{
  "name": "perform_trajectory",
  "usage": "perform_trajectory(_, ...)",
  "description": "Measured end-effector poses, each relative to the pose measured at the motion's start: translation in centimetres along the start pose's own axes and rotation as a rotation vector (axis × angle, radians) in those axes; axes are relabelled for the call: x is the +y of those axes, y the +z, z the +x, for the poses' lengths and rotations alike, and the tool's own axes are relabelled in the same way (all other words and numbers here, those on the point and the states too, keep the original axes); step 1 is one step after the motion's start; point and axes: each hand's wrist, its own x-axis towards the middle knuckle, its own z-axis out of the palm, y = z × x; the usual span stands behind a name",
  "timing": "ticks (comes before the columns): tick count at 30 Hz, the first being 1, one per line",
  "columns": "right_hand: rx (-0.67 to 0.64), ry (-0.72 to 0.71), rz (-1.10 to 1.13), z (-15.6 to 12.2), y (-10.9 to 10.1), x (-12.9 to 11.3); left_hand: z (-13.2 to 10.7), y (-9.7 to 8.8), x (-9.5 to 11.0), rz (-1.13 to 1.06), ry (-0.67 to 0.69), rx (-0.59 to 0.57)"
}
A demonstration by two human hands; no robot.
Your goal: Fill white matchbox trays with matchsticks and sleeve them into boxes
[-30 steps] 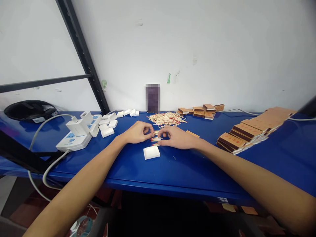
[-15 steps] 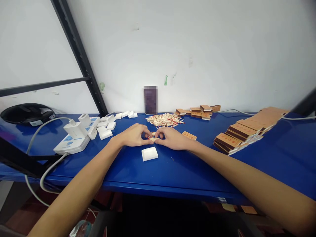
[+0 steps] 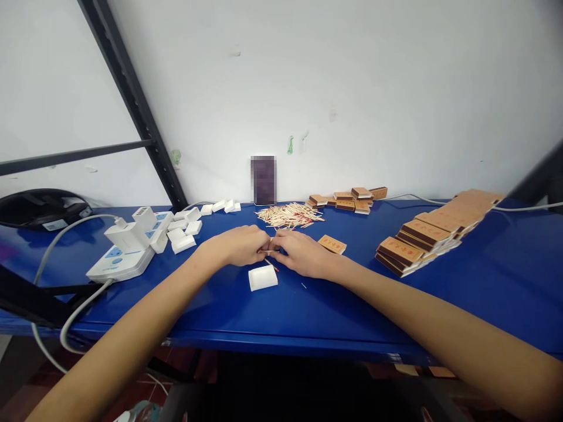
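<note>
My left hand [image 3: 247, 245] and my right hand [image 3: 295, 251] meet over the blue table, fingers pinched around a few matches [image 3: 266, 251] that are mostly hidden. A loose match [image 3: 271, 264] with a red head lies just below the fingertips. Nearer to me sits a white matchbox tray [image 3: 263, 278]. Behind the hands spreads a heap of matches [image 3: 290, 216]. A matchbox sleeve [image 3: 332, 244], tan with printing on top, lies right of my right hand.
White trays [image 3: 183, 228] and a power strip [image 3: 121, 261] with plugs are at left. Matchboxes [image 3: 352, 199] lie at the back, and stacked matchboxes [image 3: 422, 234] stand at right. A pixelated dark object [image 3: 264, 180] leans on the wall. A tiny splinter [image 3: 303, 285] lies in front.
My hands have drawn closer together, and their fingers now cover most of the matches. One match now shows beneath the fingertips, above the white tray. The view has shifted slightly.
</note>
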Motion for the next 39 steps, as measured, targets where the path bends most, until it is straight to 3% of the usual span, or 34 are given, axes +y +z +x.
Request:
perform_trajectory(7,-0.014,0.003,-0.008,0.2,-0.2,0.0,0.5,-0.3,-0.3,-0.135,0.073,0.032)
perform_trajectory(14,-0.023,-0.053,0.07,0.3,-0.3,0.5,-2.0,-1.2,-0.6,-0.217,-0.016,0.141)
perform_trajectory(24,-0.091,-0.054,-0.084,-0.4,-1.2,-0.1,-4.4,-1.2,2.9,-0.228,0.049,0.014)
perform_trajectory(34,-0.062,-0.047,-0.187,-1.0,-0.6,0.7,-4.6,-1.1,3.3,-0.141,-0.068,0.022)
perform_trajectory(39,-0.031,-0.014,-0.101,-1.3,-1.6,0.5,-5.2,-1.6,3.1,-0.164,-0.056,0.044)
